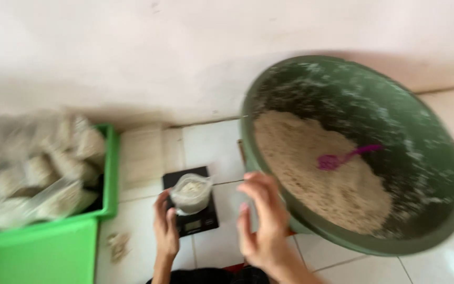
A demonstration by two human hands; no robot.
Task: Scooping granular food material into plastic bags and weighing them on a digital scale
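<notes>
My left hand [165, 223] grips a small clear plastic bag [191, 193] partly filled with pale grain, which sits on a black kitchen scale [202, 223] on the tiled floor. My right hand [262, 221] hangs open in the air beside the rim of a large dark green basin [374, 94], holding nothing. The basin is tilted and holds a heap of the same pale grain [321, 173], with a purple plastic scoop [342, 156] lying on top.
A bright green crate [109, 173] at the left is piled with several filled clear bags [38, 168]. A green lid or second crate [38, 257] lies in front of it. Some spilled grain [117, 244] lies on the white tiles. A pale wall runs behind.
</notes>
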